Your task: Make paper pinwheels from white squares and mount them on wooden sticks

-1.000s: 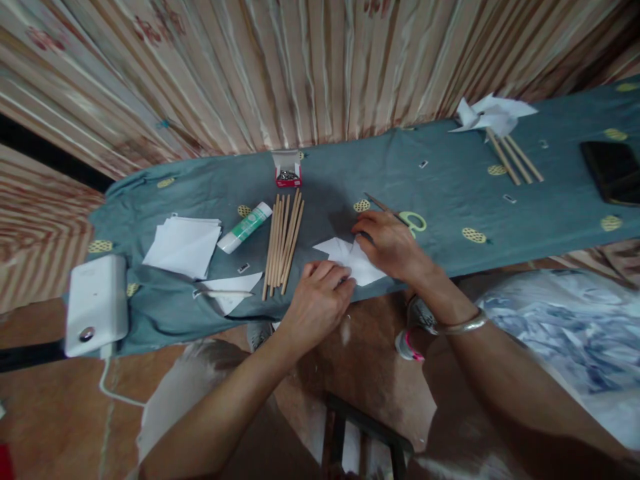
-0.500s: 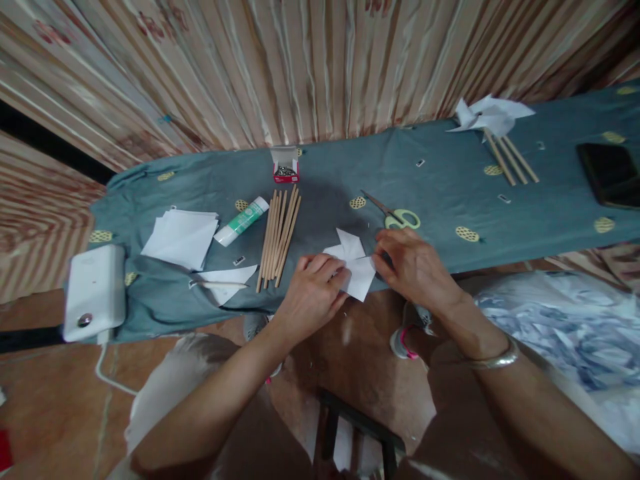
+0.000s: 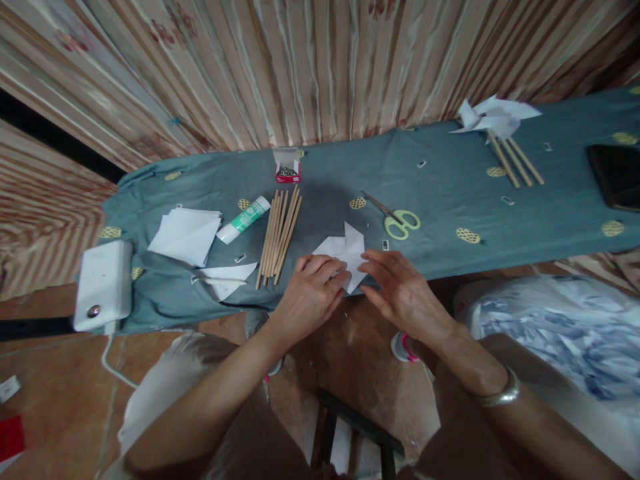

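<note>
A white paper pinwheel (image 3: 353, 248) with folded blades is at the near edge of the cloth-covered table. My left hand (image 3: 314, 287) is closed on its left side, the fingertips pressed together over the paper. At its right edge is my right hand (image 3: 400, 287), thumb and fingers spread apart, the fingertips close to or touching a blade. Just beyond lie green-handled scissors (image 3: 395, 217). Thin wooden sticks (image 3: 279, 237) lie in a bundle to the left, beside a glue stick (image 3: 243, 220).
A stack of white paper squares (image 3: 185, 237), a cut paper piece (image 3: 225, 280) and a white power bank (image 3: 103, 285) are at left. A red box of pins (image 3: 287, 167) stands behind the sticks. Finished pinwheels (image 3: 495, 117) and a dark phone (image 3: 615, 177) lie at right.
The pinwheel has turned a little between my hands. My right hand has shifted down and left, its fingers opening from a pinch, uncovering the scissors' handles.
</note>
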Demonstrator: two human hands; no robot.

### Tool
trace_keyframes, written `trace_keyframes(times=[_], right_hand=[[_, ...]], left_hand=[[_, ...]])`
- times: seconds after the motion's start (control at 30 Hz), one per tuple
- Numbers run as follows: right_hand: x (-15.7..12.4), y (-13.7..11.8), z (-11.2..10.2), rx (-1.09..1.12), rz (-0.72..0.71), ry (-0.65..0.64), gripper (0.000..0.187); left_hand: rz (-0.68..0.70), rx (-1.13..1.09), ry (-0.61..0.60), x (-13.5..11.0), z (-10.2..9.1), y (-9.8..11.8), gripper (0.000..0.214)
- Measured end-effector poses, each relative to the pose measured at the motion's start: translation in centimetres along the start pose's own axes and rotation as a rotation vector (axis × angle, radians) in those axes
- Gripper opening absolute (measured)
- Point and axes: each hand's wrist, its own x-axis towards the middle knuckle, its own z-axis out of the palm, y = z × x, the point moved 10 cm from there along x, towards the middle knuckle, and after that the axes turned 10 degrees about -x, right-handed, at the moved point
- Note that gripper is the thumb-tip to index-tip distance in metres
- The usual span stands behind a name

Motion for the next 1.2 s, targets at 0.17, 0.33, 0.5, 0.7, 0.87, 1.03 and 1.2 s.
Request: trace_keyframes(times=[0.17,0.33,0.5,0.7,0.87,1.03,1.2], right_hand=[[0.0,-0.1,0.3,0.013,-0.007,0.045,0.017],[0.4,0.4,0.1,0.108,0.050,0.056,0.017],[0.9,1.7,0.4,0.221,0.176,0.059,0.013],[1.0,2.9,1.0,0.298,0.315,0.068,0.010],[0.9,3.6,1.2,0.278,0.394,0.086,0.011],[1.0,4.0,1.3,0.258,0.446,0.090,0.010],[1.0,4.0,1.1,0.235,0.474,0.107,0.010]], left_hand=[[-0.008,-0.019,-0.022,-0.1,0.5,0.0,0.019],[-0.038,-0.050,-0.030,-0.1,0.6,-0.2,0.022],[-0.099,-0.078,-0.041,-0.2,0.8,-0.6,0.034],[-0.125,-0.131,-0.029,-0.2,0.7,-0.5,0.052],[-0.127,-0.157,-0.036,-0.1,0.6,-0.3,0.047],[-0.106,-0.131,-0.060,0.0,1.1,0.2,0.040],[-0.095,-0.126,-0.081,0.0,1.6,0.5,0.040]])
